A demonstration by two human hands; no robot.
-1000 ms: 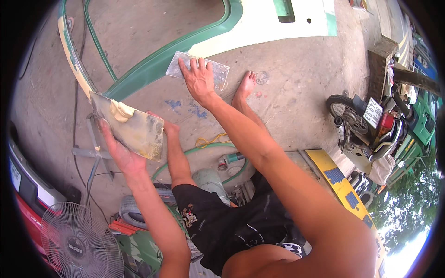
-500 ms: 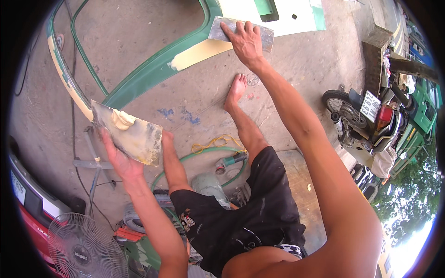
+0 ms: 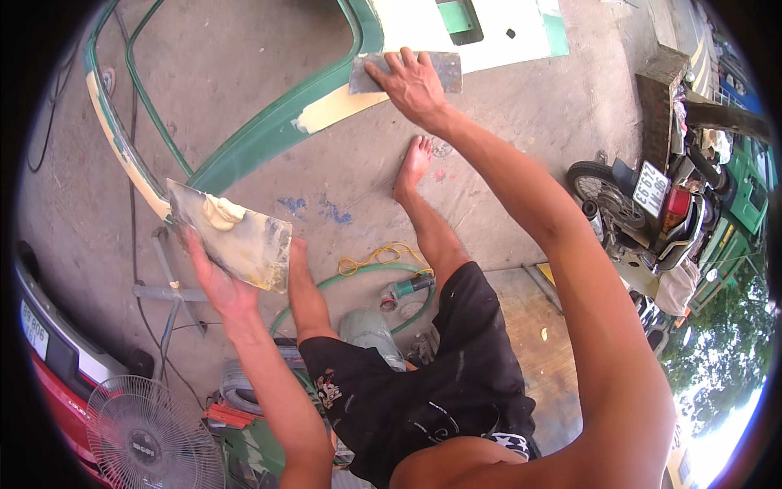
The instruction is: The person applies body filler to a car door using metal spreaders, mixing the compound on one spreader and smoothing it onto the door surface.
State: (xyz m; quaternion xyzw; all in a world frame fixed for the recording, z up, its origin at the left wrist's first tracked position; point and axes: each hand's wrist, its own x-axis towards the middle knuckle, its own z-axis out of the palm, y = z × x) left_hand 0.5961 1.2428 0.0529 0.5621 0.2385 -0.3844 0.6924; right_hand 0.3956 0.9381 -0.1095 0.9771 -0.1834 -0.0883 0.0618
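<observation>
My left hand (image 3: 224, 285) holds a stained flat board (image 3: 257, 253) from below, with a mound of cream paste (image 3: 221, 213) on it. My right hand (image 3: 411, 94) grips a thin rectangular metal spreader (image 3: 444, 73), fingertips on top, against the lower edge of a green and cream vehicle body panel (image 3: 289, 106). A band of pale yellow filler (image 3: 322, 112) runs along the panel to the left of the spreader. My bare legs and feet show below the panel.
A motorbike (image 3: 656, 212) stands at the right beside a low block (image 3: 656, 90). Below are an angle grinder (image 3: 407, 289), a hose, a yellow cord, a grey cylinder (image 3: 366, 334) and a plywood board (image 3: 538, 359). A fan (image 3: 151, 444), red car (image 3: 57, 399) and metal stand (image 3: 167, 293) are at left.
My right hand moved up and right along the panel, then slightly back left and down; a pale filler band now shows behind the spreader. My left hand and board sit slightly lower.
</observation>
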